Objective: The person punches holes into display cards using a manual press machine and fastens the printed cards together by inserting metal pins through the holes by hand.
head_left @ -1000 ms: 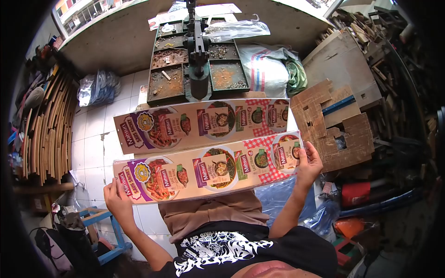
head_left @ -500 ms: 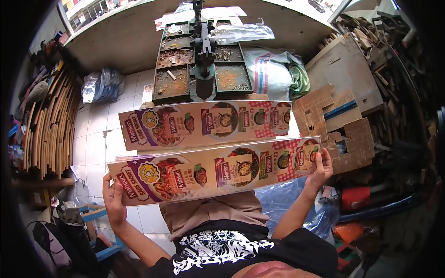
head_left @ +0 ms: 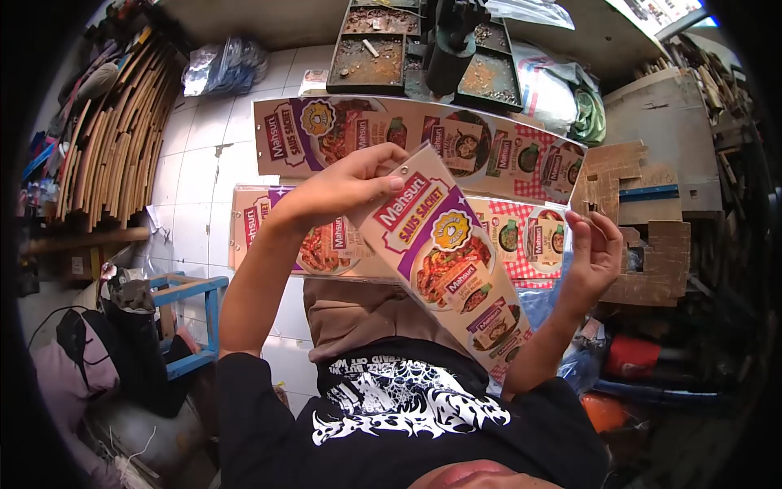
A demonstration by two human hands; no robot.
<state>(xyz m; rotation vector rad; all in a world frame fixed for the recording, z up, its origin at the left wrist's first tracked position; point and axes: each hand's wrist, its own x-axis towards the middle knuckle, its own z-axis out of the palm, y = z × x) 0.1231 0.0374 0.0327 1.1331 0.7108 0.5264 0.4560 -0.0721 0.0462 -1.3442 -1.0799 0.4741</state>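
A long printed food banner (head_left: 448, 253) slants down to the right across the front of my body. My left hand (head_left: 362, 183) pinches its upper corner, beside a small metal eyelet. My right hand (head_left: 596, 257) is raised with fingers apart to the right of the banner, near the end of a lower stack; nothing shows in it. That stack of similar banners (head_left: 334, 244) lies partly hidden behind the held one and my left forearm. Farther back rests another matching banner (head_left: 371, 134), just in front of a dark metal press (head_left: 450, 57).
Divided trays (head_left: 371, 61) with small metal bits flank the press. Upright wooden strips (head_left: 122, 130) are at left, above a blue frame (head_left: 213, 314). Cut brown boards (head_left: 652, 269) and a white sack (head_left: 546, 90) stand at right. Plastic bundles (head_left: 224, 69) lie on the tiles.
The front banner has been lifted and turned from lying crosswise to a steep slant. My left hand moved up and right with its corner; my right hand has let go. The view shifted.
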